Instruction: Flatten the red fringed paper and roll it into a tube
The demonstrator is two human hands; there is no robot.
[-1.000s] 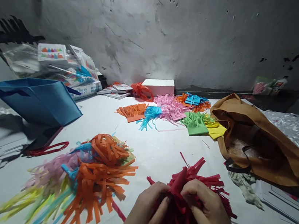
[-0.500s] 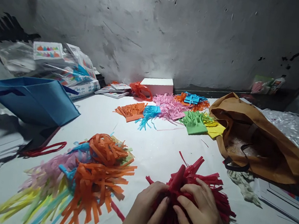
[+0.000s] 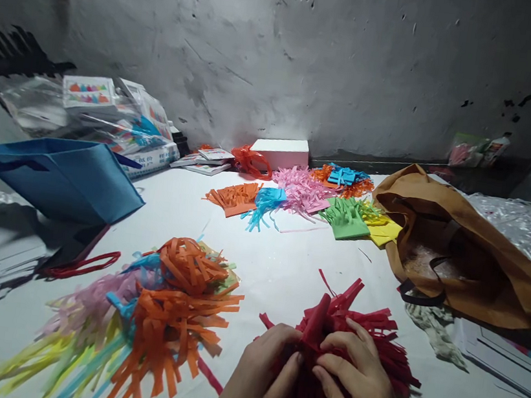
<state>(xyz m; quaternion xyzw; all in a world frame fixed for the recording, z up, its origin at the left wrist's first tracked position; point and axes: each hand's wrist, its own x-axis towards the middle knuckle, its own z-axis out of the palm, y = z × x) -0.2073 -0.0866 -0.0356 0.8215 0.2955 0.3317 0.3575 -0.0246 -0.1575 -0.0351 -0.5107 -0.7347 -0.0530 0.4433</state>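
Dark red fringed-paper bundle (image 3: 398, 357), near right on white desk (image 3: 256, 269); left hand (image 3: 260, 371), right hand (image 3: 363, 381) grip pinching middle; gathering seems partway. Near-left orange fringed-paper bundle (image 3: 172, 314) looks gathered; far green fringed-paper pack (image 3: 353, 230) likely waiting.

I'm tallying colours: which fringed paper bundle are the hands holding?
The dark red bundle, held by the left hand and right hand; the other bundles lie untouched.

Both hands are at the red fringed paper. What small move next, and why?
Probably steady the red fringed paper with the left hand while the right hand gathers its strips closer: a narrow folded part stands up by the fingertips, but strips fan out loosely beyond it.
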